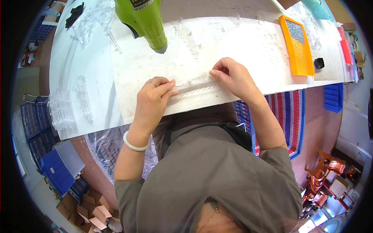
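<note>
A clear, thin plastic strip with a zigzag edge (193, 86) stretches between my two hands, close to the table's near edge. My left hand (154, 93) pinches its left end between thumb and fingers. At the other end, the thumb and fingertips of my right hand (233, 77) close on the strip. Beyond my hands a green power tool (145, 23) points its grey tapered nose down at the white table top (140, 66); neither hand touches it.
An orange tray (299, 64) holding small grey metal pieces lies at the right, with a small black block (319, 63) beside it. Stacked clear plastic strips (62, 110) sit at the left edge. More clear pieces (91, 25) and a black cloth (74, 14) lie far left.
</note>
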Motion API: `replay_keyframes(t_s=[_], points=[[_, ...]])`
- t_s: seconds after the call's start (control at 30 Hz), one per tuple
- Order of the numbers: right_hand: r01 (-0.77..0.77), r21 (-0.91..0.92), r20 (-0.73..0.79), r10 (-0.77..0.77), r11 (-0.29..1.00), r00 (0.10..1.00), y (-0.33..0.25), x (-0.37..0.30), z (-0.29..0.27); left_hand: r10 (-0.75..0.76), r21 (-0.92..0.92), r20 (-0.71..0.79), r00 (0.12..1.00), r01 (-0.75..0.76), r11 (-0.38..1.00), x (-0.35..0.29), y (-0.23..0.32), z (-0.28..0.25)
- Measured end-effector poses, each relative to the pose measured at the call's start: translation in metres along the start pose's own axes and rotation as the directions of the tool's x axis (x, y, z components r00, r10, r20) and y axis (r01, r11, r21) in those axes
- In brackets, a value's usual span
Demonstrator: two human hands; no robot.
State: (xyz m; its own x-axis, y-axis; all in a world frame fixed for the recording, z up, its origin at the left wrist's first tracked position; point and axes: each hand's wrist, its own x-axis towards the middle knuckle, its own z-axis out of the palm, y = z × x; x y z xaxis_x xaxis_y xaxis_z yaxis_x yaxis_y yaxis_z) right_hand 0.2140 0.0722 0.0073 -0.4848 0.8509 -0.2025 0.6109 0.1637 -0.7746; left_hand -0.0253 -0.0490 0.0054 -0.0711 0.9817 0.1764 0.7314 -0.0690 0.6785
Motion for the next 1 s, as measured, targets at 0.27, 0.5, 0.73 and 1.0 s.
replay_keyframes(t_s=[0.27,0.5,0.73,1.0], points=[[0.110,-0.108,-0.003,-0.111,0.988,0.994,0.006,-0.001,0.002,-0.032,-0.007,0.042,0.999,0.032,0.999,0.000,0.004,0.000],[-0.012,0.004,0.109,0.011,1.000,0.994,0.006,0.007,-0.006,-0.086,-0.046,0.059,0.995,0.089,0.995,0.000,0.002,-0.002],[-0.014,0.008,0.064,0.013,1.000,0.998,0.003,0.003,0.000,-0.082,-0.054,0.072,0.994,0.086,0.995,0.002,0.003,-0.005],[0.030,-0.011,0.090,-0.029,0.999,0.996,0.001,-0.001,-0.002,0.112,0.142,0.024,0.993,-0.114,0.983,-0.008,0.003,0.002]])
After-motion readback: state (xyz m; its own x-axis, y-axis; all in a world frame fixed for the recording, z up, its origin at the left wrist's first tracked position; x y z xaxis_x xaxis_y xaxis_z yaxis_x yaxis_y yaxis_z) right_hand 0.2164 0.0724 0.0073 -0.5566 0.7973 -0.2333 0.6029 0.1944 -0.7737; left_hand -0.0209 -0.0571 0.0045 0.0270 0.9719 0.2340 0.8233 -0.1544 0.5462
